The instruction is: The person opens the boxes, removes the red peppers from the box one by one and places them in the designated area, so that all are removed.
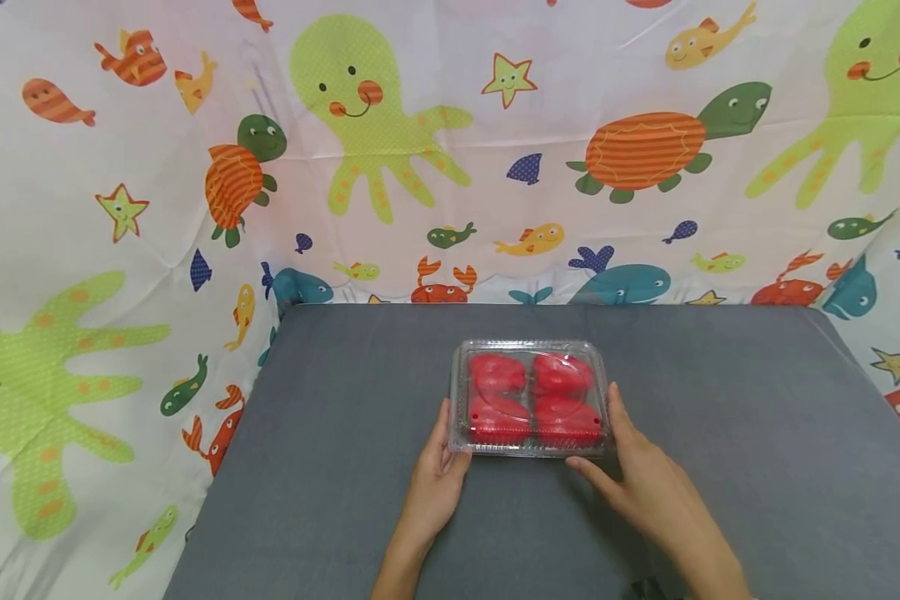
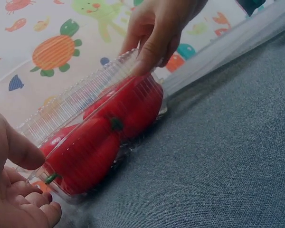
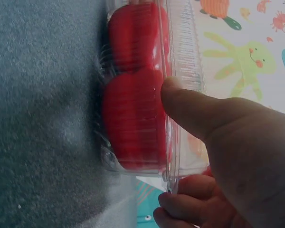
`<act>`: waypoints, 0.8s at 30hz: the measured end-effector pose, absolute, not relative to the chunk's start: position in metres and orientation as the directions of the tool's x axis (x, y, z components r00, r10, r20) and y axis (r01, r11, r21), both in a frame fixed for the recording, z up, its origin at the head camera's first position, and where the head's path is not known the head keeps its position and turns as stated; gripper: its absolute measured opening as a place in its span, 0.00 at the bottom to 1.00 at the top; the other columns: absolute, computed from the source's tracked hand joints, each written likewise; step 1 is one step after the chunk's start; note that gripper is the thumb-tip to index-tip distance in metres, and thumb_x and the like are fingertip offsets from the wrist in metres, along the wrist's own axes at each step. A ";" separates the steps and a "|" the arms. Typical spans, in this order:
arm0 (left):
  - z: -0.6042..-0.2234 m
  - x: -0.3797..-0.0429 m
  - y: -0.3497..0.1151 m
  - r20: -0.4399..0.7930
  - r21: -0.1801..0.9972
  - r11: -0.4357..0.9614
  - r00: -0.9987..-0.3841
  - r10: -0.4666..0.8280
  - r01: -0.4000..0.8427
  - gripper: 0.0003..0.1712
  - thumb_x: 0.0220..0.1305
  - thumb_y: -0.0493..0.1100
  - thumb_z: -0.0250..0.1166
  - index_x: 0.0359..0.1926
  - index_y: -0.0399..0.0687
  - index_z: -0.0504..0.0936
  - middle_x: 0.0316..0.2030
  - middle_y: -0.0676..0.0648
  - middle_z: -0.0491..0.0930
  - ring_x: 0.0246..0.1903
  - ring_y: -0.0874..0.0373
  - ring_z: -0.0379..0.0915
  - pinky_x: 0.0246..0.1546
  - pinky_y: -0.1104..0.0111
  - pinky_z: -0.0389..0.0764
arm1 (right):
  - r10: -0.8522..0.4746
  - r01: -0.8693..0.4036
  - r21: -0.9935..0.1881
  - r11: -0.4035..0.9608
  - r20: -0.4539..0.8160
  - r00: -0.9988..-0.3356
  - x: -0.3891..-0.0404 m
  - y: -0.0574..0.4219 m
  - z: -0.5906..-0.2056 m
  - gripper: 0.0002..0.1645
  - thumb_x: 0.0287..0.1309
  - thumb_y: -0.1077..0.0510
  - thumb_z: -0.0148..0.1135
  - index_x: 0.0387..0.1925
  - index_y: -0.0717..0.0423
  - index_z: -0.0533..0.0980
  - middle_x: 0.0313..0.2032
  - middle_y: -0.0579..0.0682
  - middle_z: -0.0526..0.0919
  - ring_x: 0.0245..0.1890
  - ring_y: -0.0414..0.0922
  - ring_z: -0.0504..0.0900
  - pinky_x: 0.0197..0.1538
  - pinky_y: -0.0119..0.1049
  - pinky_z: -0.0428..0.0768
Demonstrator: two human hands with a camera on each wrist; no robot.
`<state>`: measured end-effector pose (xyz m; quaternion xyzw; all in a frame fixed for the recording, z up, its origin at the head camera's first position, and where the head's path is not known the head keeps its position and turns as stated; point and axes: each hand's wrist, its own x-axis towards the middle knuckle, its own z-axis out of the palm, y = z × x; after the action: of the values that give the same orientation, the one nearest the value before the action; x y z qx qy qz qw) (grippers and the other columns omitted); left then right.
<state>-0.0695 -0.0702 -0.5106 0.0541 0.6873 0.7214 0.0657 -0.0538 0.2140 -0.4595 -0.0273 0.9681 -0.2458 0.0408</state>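
A clear plastic container (image 1: 528, 451) is being held between two hands, directly ahead of both palms. Its left end is being grasped by the left hand (image 1: 435, 479), with the thumb being kept at the near corner and the fingers being curled at the side and beneath the edge. Its right end is being grasped by the right hand (image 1: 648, 479); the thumb is being pressed against the near wall, while the fingers are being wrapped around the end, just beyond the thumb.

Four red peppers (image 1: 497, 373) are being enclosed by the container, in two rows of two, between the hands. From the left wrist, a green stem (image 2: 116, 124) is being shown on one pepper, farther from the left hand than a second stem that is being seen close to the left fingers.

Below both hands, a grey tabletop (image 1: 345, 500) is being seen; whether the container is being supported by it or held just above it cannot be told. Beyond the hands, a white sheet (image 1: 457, 33) printed with sea animals is being displayed. Beside the right wrist, a dark object (image 1: 645, 590) is being cut off by the lower edge of the head view.
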 end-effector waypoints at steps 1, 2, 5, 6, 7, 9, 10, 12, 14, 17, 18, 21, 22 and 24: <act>-0.511 -0.069 -0.070 -0.016 0.998 -0.049 -0.985 0.171 -0.024 0.44 0.79 0.31 0.53 0.86 0.47 0.42 0.84 0.47 0.46 0.81 0.52 0.47 0.75 0.66 0.60 | -0.066 -0.026 -0.475 0.880 -0.069 -0.995 -0.054 0.213 -0.460 0.77 0.57 0.32 0.76 0.86 0.53 0.35 0.75 0.70 0.64 0.67 0.72 0.74 0.56 0.71 0.81; -0.510 -0.069 -0.070 -0.021 0.998 -0.051 -0.984 0.175 -0.031 0.44 0.79 0.30 0.52 0.86 0.48 0.42 0.84 0.48 0.46 0.81 0.53 0.47 0.75 0.67 0.60 | -0.060 -0.019 -0.472 0.881 -0.071 -0.996 -0.054 0.212 -0.460 0.77 0.56 0.32 0.77 0.86 0.54 0.35 0.75 0.70 0.65 0.66 0.72 0.75 0.55 0.71 0.81; -0.510 -0.068 -0.071 -0.024 0.998 -0.057 -0.983 0.183 -0.035 0.43 0.79 0.29 0.50 0.86 0.48 0.42 0.85 0.50 0.44 0.81 0.55 0.45 0.75 0.67 0.58 | -0.043 -0.002 -0.468 0.884 -0.077 -0.996 -0.054 0.210 -0.460 0.78 0.55 0.32 0.77 0.86 0.55 0.37 0.74 0.71 0.66 0.65 0.72 0.76 0.54 0.70 0.82; -0.510 -0.068 -0.071 -0.021 0.998 -0.059 -0.983 0.184 -0.033 0.43 0.79 0.29 0.49 0.86 0.48 0.41 0.85 0.50 0.44 0.81 0.55 0.45 0.76 0.67 0.58 | -0.036 0.005 -0.467 0.884 -0.079 -0.996 -0.055 0.210 -0.460 0.78 0.54 0.31 0.77 0.86 0.55 0.38 0.73 0.71 0.67 0.64 0.72 0.77 0.53 0.69 0.83; -0.509 -0.068 -0.071 -0.022 0.997 -0.063 -0.982 0.186 -0.034 0.43 0.79 0.29 0.49 0.86 0.48 0.41 0.85 0.51 0.44 0.82 0.56 0.44 0.76 0.67 0.57 | -0.033 0.007 -0.467 0.884 -0.079 -0.996 -0.055 0.210 -0.460 0.77 0.54 0.31 0.77 0.86 0.56 0.39 0.73 0.71 0.67 0.64 0.72 0.77 0.53 0.69 0.83; -0.509 -0.068 -0.071 -0.018 0.998 -0.062 -0.982 0.186 -0.030 0.43 0.79 0.29 0.48 0.86 0.48 0.41 0.85 0.51 0.43 0.82 0.56 0.43 0.76 0.66 0.57 | -0.026 0.014 -0.464 0.886 -0.079 -0.997 -0.056 0.210 -0.461 0.77 0.53 0.30 0.77 0.86 0.57 0.41 0.72 0.71 0.68 0.63 0.72 0.78 0.52 0.68 0.84; -0.509 -0.069 -0.071 -0.017 0.998 -0.061 -0.983 0.185 -0.028 0.43 0.79 0.29 0.48 0.86 0.48 0.41 0.85 0.51 0.43 0.82 0.56 0.43 0.76 0.65 0.57 | -0.024 0.014 -0.462 0.887 -0.077 -0.997 -0.056 0.211 -0.461 0.77 0.53 0.30 0.77 0.85 0.57 0.42 0.71 0.72 0.69 0.62 0.72 0.79 0.51 0.67 0.85; -0.508 -0.069 -0.071 -0.019 0.998 -0.054 -0.983 0.180 -0.030 0.42 0.79 0.29 0.49 0.86 0.48 0.42 0.85 0.50 0.43 0.82 0.55 0.44 0.76 0.64 0.57 | -0.022 0.016 -0.459 0.888 -0.078 -0.997 -0.057 0.211 -0.460 0.76 0.53 0.30 0.78 0.85 0.58 0.44 0.70 0.72 0.71 0.60 0.72 0.80 0.50 0.67 0.85; -0.508 -0.069 -0.071 -0.024 0.998 -0.045 -0.984 0.177 -0.033 0.42 0.79 0.29 0.49 0.86 0.47 0.42 0.85 0.50 0.44 0.82 0.55 0.44 0.76 0.63 0.57 | -0.023 0.016 -0.459 0.888 -0.079 -0.997 -0.057 0.212 -0.460 0.75 0.53 0.31 0.78 0.85 0.59 0.46 0.69 0.73 0.73 0.59 0.72 0.81 0.49 0.66 0.86; -0.508 -0.068 -0.071 -0.032 0.999 -0.033 -0.985 0.170 -0.038 0.42 0.79 0.30 0.49 0.86 0.48 0.42 0.85 0.50 0.44 0.82 0.54 0.45 0.76 0.61 0.58 | -0.026 0.018 -0.462 0.887 -0.088 -0.996 -0.058 0.214 -0.459 0.74 0.53 0.30 0.77 0.85 0.59 0.47 0.65 0.74 0.76 0.57 0.72 0.83 0.47 0.64 0.87; -0.508 -0.068 -0.071 -0.034 0.999 -0.032 -0.985 0.168 -0.040 0.42 0.80 0.30 0.50 0.86 0.48 0.43 0.85 0.50 0.45 0.82 0.54 0.45 0.76 0.61 0.58 | -0.029 0.014 -0.462 0.887 -0.086 -0.996 -0.059 0.214 -0.459 0.74 0.53 0.31 0.77 0.84 0.59 0.47 0.63 0.74 0.78 0.55 0.71 0.83 0.46 0.63 0.88; -0.509 -0.069 -0.071 -0.034 0.999 -0.029 -0.985 0.167 -0.040 0.42 0.80 0.30 0.50 0.86 0.49 0.43 0.85 0.50 0.45 0.82 0.54 0.45 0.76 0.61 0.58 | -0.041 0.003 -0.461 0.887 -0.084 -0.996 -0.060 0.217 -0.458 0.73 0.53 0.32 0.78 0.84 0.59 0.48 0.45 0.67 0.88 0.44 0.66 0.88 0.38 0.54 0.89; -0.509 -0.069 -0.071 -0.033 0.999 -0.030 -0.985 0.168 -0.039 0.42 0.80 0.30 0.50 0.86 0.49 0.43 0.85 0.51 0.45 0.82 0.54 0.46 0.76 0.61 0.59 | -0.049 -0.008 -0.458 0.889 -0.077 -0.996 -0.061 0.218 -0.457 0.73 0.53 0.33 0.79 0.84 0.59 0.48 0.38 0.62 0.88 0.40 0.62 0.89 0.35 0.50 0.88; -0.509 -0.069 -0.071 -0.028 0.999 -0.029 -0.985 0.169 -0.033 0.42 0.80 0.30 0.49 0.86 0.49 0.43 0.85 0.50 0.45 0.81 0.53 0.46 0.76 0.61 0.59 | -0.069 -0.035 -0.448 0.894 -0.060 -0.996 -0.062 0.219 -0.457 0.71 0.53 0.35 0.79 0.84 0.60 0.50 0.26 0.50 0.83 0.31 0.52 0.87 0.31 0.42 0.84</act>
<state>-0.0692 -0.0709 -0.5092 0.0490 0.6933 0.7155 0.0705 -0.0620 0.2190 -0.4565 -0.0267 0.9723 -0.2291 0.0371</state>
